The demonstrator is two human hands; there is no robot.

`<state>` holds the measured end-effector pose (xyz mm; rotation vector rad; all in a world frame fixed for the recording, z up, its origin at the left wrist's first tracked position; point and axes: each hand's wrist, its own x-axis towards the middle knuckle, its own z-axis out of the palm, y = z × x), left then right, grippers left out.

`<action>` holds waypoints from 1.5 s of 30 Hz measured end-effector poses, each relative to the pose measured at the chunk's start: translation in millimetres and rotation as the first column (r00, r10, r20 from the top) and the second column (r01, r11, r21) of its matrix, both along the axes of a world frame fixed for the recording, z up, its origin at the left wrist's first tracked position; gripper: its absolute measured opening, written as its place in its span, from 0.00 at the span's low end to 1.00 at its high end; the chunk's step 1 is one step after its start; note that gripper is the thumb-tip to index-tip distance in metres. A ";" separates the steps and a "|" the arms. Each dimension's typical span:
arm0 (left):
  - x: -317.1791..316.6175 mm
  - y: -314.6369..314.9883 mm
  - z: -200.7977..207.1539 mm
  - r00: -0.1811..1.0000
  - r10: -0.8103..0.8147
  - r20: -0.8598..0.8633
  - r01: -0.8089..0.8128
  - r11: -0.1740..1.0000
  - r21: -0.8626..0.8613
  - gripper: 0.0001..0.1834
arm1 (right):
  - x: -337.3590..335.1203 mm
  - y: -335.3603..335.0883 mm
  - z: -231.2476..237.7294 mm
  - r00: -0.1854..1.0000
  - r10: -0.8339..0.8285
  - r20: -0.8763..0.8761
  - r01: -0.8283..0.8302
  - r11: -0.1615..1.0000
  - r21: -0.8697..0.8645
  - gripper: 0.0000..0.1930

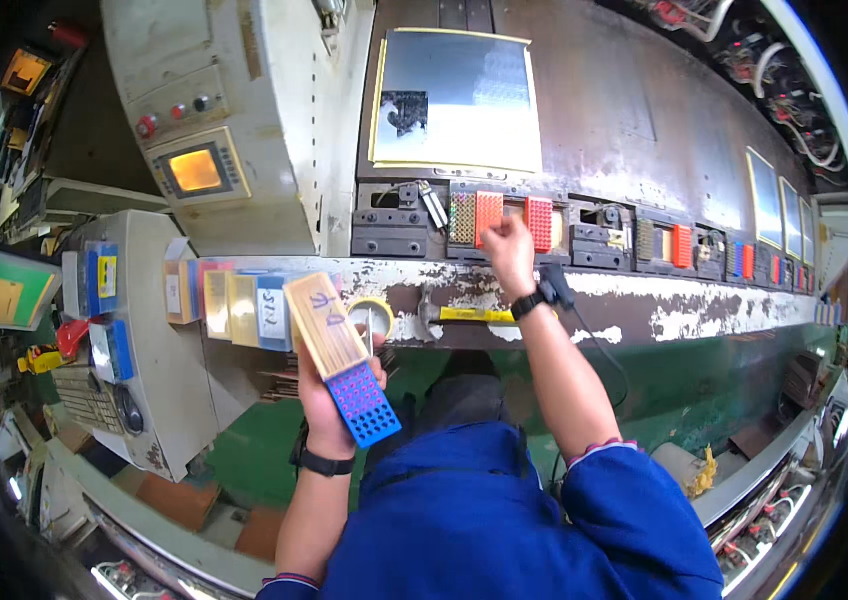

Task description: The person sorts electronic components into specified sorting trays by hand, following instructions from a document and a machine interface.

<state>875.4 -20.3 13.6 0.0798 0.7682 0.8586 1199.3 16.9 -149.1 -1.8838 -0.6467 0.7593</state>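
My left hand (320,405) is closed around a drill bit box. Its blue holed tray (368,412) sticks out from under a yellowish see-through cover (326,325) with handwriting on it. Pink-ringed pieces fill part of the tray, while the holes at its near end look dark. A slim pale tool (371,330) stands up by the left fingers, too small to name. My right hand (511,250) is pinched over the machine bed's edge, between two orange-red holed racks (489,212) (538,222). What its fingertips hold, if anything, is hidden.
A hammer (469,314) with a yellow handle and a tape roll (372,306) lie on the worn ledge. Several plastic boxes (244,308) stand to the left. Behind the racks lies a yellow-taped panel (459,100). A control cabinet (214,120) rises at the far left.
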 end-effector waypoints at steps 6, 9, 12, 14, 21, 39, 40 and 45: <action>82.3 57.6 -24.0 0.993 0.000 -0.118 -0.008 0.998 -0.066 0.43 | 30.9 66.6 -16.6 0.958 0.208 0.198 -0.184 0.974 -0.134 0.08; 107.4 76.7 -20.0 0.981 0.019 -0.195 -0.051 0.986 -0.159 0.43 | 28.5 67.1 -21.1 0.917 0.274 0.292 -0.239 0.960 -0.148 0.08; 114.8 89.8 -34.0 0.988 0.029 -0.150 -0.051 0.988 -0.146 0.43 | 30.7 67.7 -21.8 0.908 0.291 0.302 -0.265 0.956 -0.126 0.06; 121.0 97.1 -41.0 0.979 0.059 -0.196 -0.089 0.985 -0.148 0.43 | 30.6 67.9 -21.0 0.873 0.354 0.335 -0.318 0.935 -0.160 0.05; 119.6 104.1 -59.9 0.975 0.129 -0.182 -0.164 0.966 -0.197 0.42 | 30.1 69.8 -9.3 0.767 0.499 0.403 -0.441 0.867 -0.234 0.04; 141.7 105.9 -65.6 0.819 0.221 -0.530 -0.290 0.956 -0.050 0.38 | -23.6 20.4 102.7 0.611 0.471 -0.636 -0.600 0.800 0.015 0.07; 142.3 105.9 -65.3 0.821 0.219 -0.528 -0.287 0.957 -0.050 0.38 | -24.2 18.2 102.9 0.614 0.469 -0.634 -0.598 0.802 0.014 0.07; 142.3 103.7 -68.6 0.856 0.185 -0.483 -0.245 0.967 -0.065 0.37 | -24.1 14.8 91.7 0.624 0.340 -0.704 -0.382 0.918 0.104 0.03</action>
